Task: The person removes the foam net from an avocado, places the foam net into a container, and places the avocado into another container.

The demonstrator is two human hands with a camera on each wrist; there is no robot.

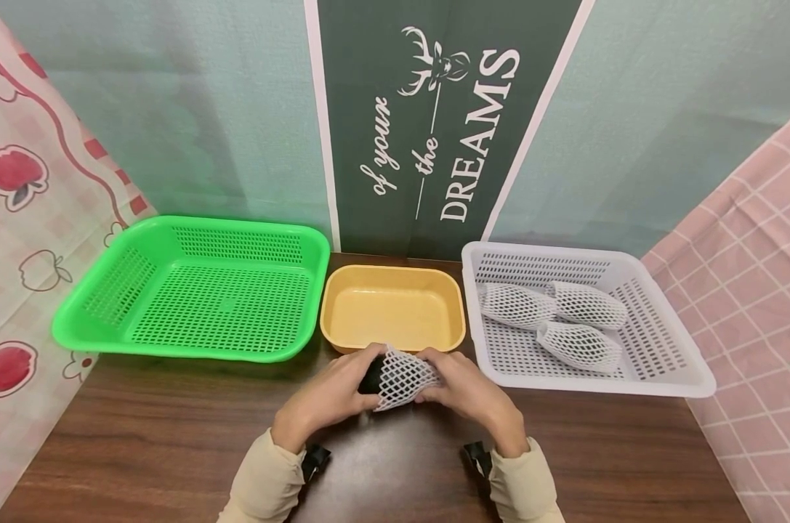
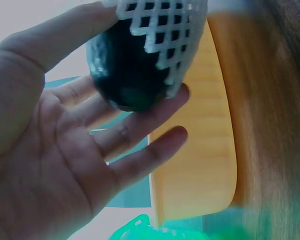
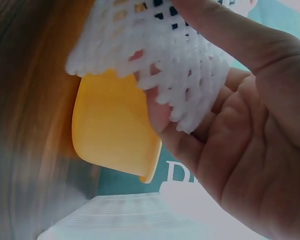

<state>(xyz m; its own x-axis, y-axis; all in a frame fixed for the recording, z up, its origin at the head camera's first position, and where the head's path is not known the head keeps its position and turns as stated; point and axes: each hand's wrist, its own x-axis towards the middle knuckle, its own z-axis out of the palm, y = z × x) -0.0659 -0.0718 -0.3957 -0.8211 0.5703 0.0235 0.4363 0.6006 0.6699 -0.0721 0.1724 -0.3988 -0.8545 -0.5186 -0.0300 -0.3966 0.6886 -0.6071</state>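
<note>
In the head view, an avocado [image 1: 371, 376] with dark, glossy skin sits partly inside a white foam net sleeve [image 1: 406, 379], just in front of the yellow tub. My left hand [image 1: 332, 392] holds it by its bare end, thumb on the near side and fingers beyond; the left wrist view shows the rounded tip of the avocado [image 2: 122, 75] poking out of the mesh. At the sleeve's other end, my right hand [image 1: 465, 386] pinches the net. The right wrist view shows that loose end of the sleeve [image 3: 190, 85] hanging around some of the right fingers.
A yellow tub [image 1: 395, 271] stands behind the hands. To its left is a green basket [image 1: 218, 354]; to its right, a white basket [image 1: 597, 388] containing three net-wrapped pieces [image 1: 581, 347]. Fabric backdrops rise behind and at both sides of the brown wooden table [image 1: 172, 436].
</note>
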